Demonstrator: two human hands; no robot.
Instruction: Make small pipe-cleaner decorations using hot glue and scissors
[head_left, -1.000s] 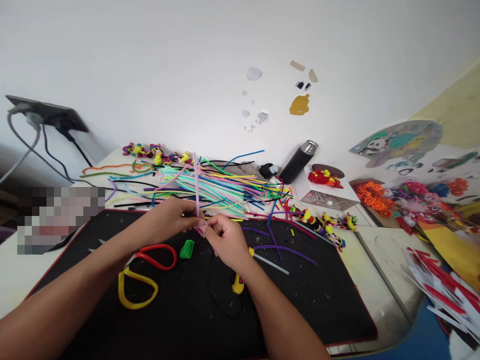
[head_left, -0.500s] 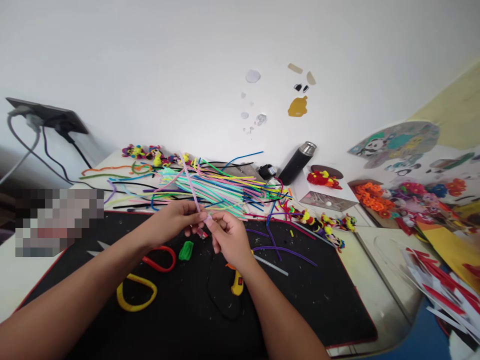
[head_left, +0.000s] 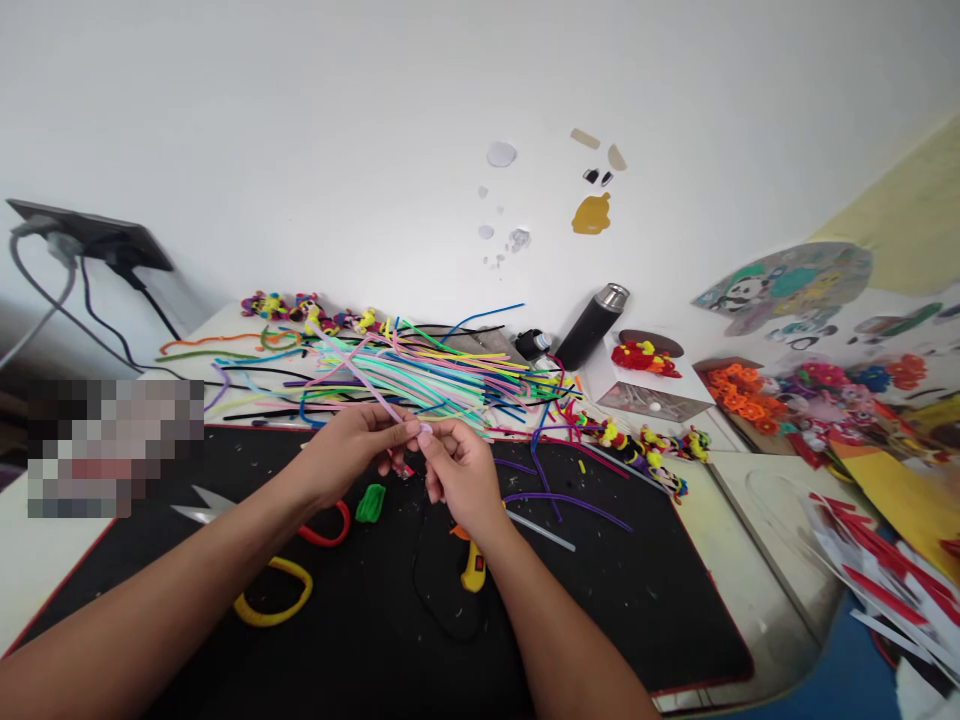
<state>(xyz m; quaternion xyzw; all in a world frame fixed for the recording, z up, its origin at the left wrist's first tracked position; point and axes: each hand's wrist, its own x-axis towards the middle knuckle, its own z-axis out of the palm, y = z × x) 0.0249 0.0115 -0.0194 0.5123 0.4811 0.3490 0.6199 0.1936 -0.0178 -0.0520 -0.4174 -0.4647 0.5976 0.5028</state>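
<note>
Pinched between both hands is a pale lilac pipe cleaner (head_left: 364,378), its long free end pointing up and to the left. My left hand (head_left: 358,447) grips it with thumb and forefinger. Close beside, my right hand (head_left: 459,470) pinches the pipe cleaner's lower end, where a small lilac bit shows at the fingertips. Below the hands lie a coiled green pipe cleaner bundle (head_left: 370,504) and a yellow hot glue gun (head_left: 474,566), the latter partly covered by my right wrist. Scissors with red and yellow handles (head_left: 279,600) lie partly under my left forearm.
A black mat (head_left: 600,610) covers the table front. Behind it lies a pile of colourful pipe cleaners (head_left: 420,375). A black thermos (head_left: 592,330) leans near a white box (head_left: 645,388). Purple pipe cleaners (head_left: 574,500) and small pipe cleaner figures (head_left: 652,455) lie at right.
The lilac pipe cleaner's free end has swung to the left and lower. Both hands stay close together with their pinch on it. The view has shifted slightly.
</note>
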